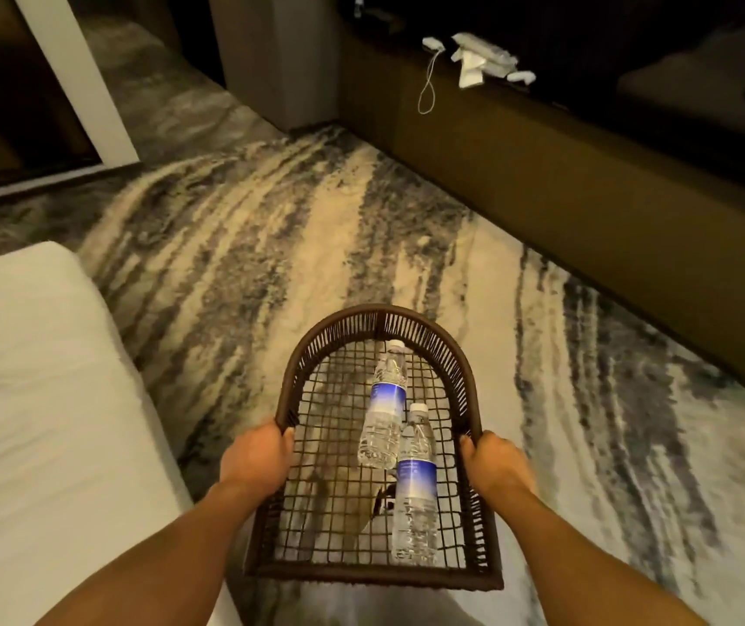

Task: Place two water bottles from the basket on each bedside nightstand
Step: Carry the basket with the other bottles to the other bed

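both bare forearms reach forward from the bottom edge, and each hand is wrapped around a side rim of the basket (291,386). left hand (257,458) clamps the left rim, fingers curled under and the thumb lying over the top; right hand (495,463) clamps the right rim the same way, wrists nearly level with each other. the basket is dark brown, with a rounded far end, a straight near end and an open grid bottom through which the floor shows; it is held above the floor in front of the body. inside it lie two clear water bottles with blue labels and white caps pointing away: the far bottle (384,406) toward the rounded end, the near bottle (415,485) just to its right and closer to the body, the two touching side by side where they overlap. below is a carpet (244,246) streaked in cream and grey. a white bed (32,399) fills the lower left. along the right runs a long dark bench (542,187) with white items (481,58) lying on its top and a thin cord hanging over its edge. the room is dim and warm-lit.
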